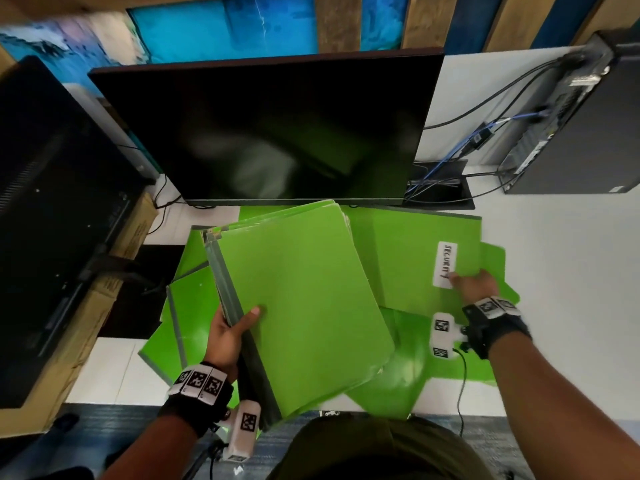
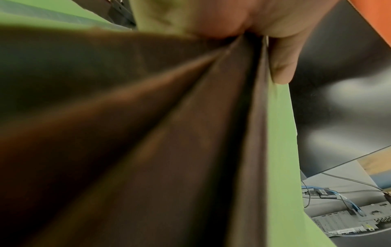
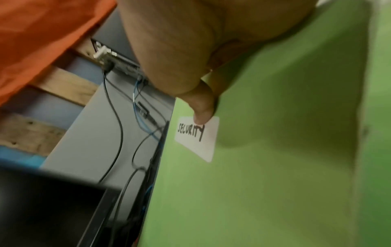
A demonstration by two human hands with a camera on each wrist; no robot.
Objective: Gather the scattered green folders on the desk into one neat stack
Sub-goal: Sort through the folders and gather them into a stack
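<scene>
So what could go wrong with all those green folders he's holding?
The left hand grips a whole bundle of folders by one edge only, tilted above the desk, so some could slide out or fan open. The right hand grips the SECURITY folder, which lies over other loose folders; pulling it may drag those off the white desk edge.

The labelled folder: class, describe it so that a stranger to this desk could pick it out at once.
Start at the big dark monitor and drop to the green folders on the white desk below its right corner. The labelled folder lies flat there, with the right hand on its near edge. Alone among them it carries a white sticker hand-lettered SECURITY.
</scene>
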